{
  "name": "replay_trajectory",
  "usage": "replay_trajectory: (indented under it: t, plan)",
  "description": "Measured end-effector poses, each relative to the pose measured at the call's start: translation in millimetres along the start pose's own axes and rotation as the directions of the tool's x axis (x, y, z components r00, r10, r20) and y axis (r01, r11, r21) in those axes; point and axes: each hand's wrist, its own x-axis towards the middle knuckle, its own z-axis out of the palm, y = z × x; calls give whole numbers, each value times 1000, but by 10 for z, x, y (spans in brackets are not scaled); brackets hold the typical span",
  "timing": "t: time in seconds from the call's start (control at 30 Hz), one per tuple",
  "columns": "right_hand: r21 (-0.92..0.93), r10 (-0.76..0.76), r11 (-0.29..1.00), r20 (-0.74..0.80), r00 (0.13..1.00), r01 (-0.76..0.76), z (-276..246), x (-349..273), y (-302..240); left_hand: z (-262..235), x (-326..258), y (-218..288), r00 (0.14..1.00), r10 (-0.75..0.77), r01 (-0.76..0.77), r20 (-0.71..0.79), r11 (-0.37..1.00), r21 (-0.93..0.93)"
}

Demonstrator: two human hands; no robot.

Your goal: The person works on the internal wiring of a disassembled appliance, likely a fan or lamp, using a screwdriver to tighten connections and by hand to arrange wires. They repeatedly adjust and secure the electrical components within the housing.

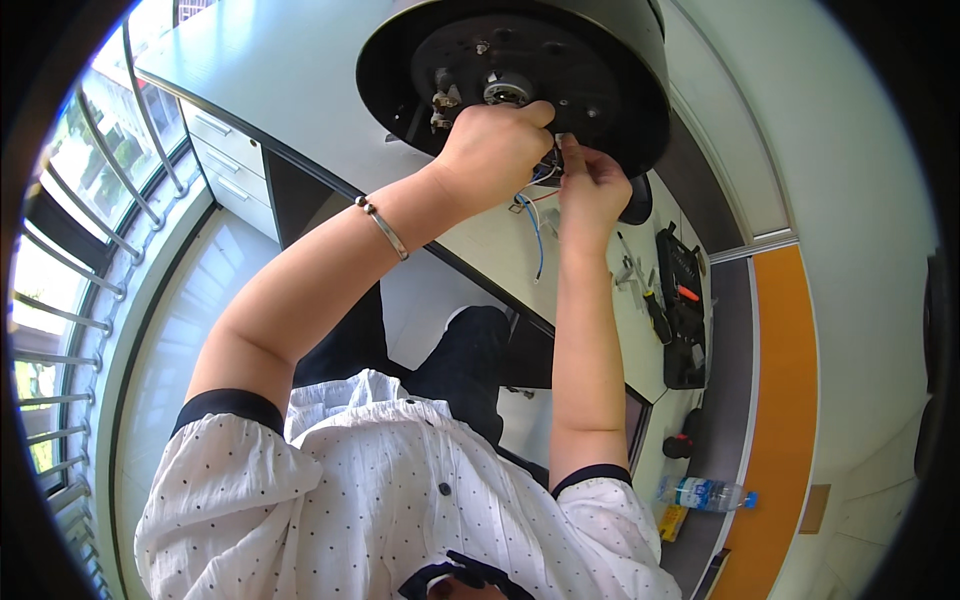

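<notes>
A large round appliance, dark on its underside [420, 62], lies tipped so that its base faces me, with a round metal fitting [507, 90] at the centre. My left hand [497, 145] is closed at the lower part of this base, thumb and fingers pinched; what sits between them is hidden. Close beside it, my right hand [592, 190] pinches a small white piece [561, 140] at the wires. Below the two hands hang loose thin wires, among them a blue wire [540, 245] and a red one.
A white table [275, 55] carries the appliance. To the right lie an open black tool case [683, 340], a screwdriver [657, 318] and metal tools [630, 268]. A water bottle [705, 494] lies farther down. White drawers [228, 165] and a barred window stand at left.
</notes>
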Motion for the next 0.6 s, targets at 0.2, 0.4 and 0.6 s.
replay_trajectory:
  t: [0.2,0.4,0.6]
  plan:
    - [30,-2,1000,-6,1000,2,-8,-3,21,-14,-8,-8,996,48,-46,-78,999,20]
    - [18,-55,998,-36,998,56,15,13,74,29,33,-5,979,75,-63,-190,996,68]
    - [-74,-69,995,-75,995,64,19,21,31,69,58,78,991,-6,19,-131,995,100]
